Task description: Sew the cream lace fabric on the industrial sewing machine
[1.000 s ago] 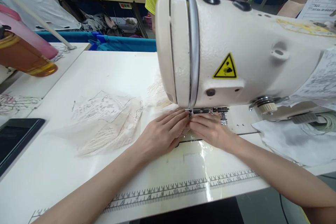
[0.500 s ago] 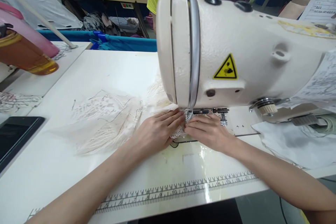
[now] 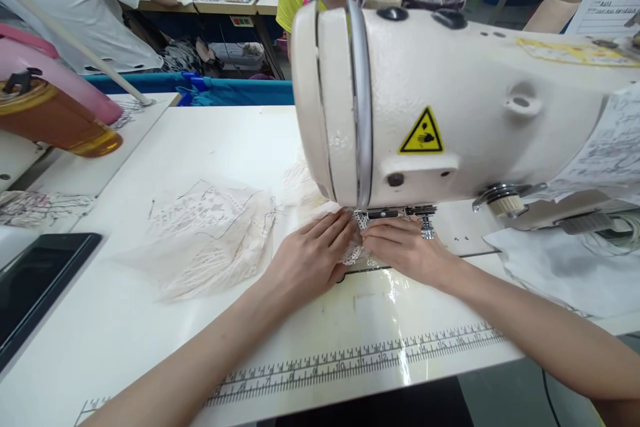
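A cream sewing machine point(image 3: 450, 100) stands on the white table point(image 3: 215, 140), its head filling the upper right. Under its presser foot point(image 3: 383, 213) lies a small strip of white lace point(image 3: 354, 253). My left hand point(image 3: 310, 257) rests flat on the table with fingertips pinching the lace from the left. My right hand point(image 3: 405, 247) meets it from the right, fingers closed on the same lace just below the foot. Both thumbs and fingertips touch at the needle area. A larger pile of sheer lace fabric point(image 3: 210, 233) lies left of my left hand.
A ruler strip point(image 3: 360, 360) runs along the table's front edge. A dark tablet point(image 3: 35, 280) lies at the left edge. An amber and pink container point(image 3: 55, 113) sits far left. White cloth point(image 3: 560, 267) lies right. Two people stand beyond the blue bin point(image 3: 240, 90).
The view shifted slightly right and down. My hands stayed at the presser foot, and more of the lace strip now shows between my fingertips than a second ago.
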{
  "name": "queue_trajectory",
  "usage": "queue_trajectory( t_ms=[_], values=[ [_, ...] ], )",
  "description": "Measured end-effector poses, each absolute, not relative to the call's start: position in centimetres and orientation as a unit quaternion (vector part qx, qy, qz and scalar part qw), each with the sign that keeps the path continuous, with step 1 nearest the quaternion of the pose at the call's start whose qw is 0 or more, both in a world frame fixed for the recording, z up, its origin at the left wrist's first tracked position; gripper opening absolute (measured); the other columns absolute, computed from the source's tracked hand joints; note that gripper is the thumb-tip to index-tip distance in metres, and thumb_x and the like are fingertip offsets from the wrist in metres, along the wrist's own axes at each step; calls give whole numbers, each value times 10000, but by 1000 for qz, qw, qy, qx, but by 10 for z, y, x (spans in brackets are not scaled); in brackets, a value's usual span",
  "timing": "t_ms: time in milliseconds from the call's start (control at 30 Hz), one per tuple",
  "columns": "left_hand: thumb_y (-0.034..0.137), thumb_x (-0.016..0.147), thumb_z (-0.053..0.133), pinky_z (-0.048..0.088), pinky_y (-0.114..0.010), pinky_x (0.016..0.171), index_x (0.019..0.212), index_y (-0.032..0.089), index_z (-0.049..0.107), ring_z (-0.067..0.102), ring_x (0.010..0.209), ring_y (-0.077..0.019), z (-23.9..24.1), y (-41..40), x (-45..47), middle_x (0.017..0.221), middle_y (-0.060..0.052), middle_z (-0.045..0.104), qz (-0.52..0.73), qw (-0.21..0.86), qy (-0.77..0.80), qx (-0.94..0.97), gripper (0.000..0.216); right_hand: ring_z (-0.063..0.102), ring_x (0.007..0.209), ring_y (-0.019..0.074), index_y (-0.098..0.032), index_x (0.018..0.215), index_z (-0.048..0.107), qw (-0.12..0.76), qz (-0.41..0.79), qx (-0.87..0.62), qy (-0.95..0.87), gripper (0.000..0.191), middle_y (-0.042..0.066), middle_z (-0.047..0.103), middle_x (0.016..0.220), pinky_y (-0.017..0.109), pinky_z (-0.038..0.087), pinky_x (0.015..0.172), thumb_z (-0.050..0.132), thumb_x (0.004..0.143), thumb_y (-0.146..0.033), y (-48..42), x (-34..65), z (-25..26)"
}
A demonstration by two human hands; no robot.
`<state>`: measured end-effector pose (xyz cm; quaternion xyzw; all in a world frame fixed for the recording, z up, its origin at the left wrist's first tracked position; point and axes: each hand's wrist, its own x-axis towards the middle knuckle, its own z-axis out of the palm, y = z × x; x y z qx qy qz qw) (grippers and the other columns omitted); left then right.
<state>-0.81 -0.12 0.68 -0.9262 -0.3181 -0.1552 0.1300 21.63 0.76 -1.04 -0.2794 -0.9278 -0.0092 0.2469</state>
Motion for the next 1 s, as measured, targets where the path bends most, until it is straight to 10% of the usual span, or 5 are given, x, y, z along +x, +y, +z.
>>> queue_trajectory(
  t_ms=[1000],
  values=[
    [121,935,448,546,-394,970,1265,56,569,605,1163,-249,2,-4,-2,1281,-134,608,-175,149,-270,-935,357,652,809,149,-277,1010,676,233,-93,-357,-900,279,-43,721,979,302,474,608,424,962,-165,6,228,13]
  ],
)
